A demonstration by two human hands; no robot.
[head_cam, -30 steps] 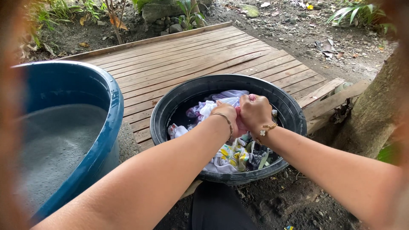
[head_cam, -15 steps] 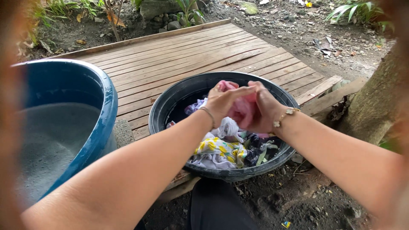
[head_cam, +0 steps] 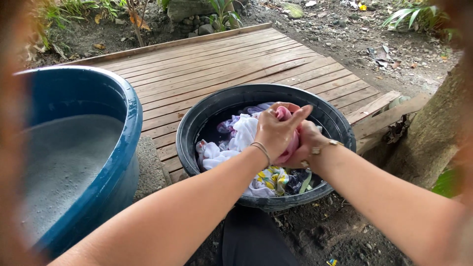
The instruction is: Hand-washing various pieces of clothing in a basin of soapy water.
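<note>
Both the left hand (head_cam: 277, 132) and right hand (head_cam: 306, 143) clench a pink cloth (head_cam: 288, 138) above the black basin (head_cam: 340, 129), its near rim bare.

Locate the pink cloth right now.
In the head view the pink cloth sits right of centre, pressed between the left hand and right hand, above the wet laundry in the black basin.

Blue tub (head_cam: 129, 106) cut off left
</note>
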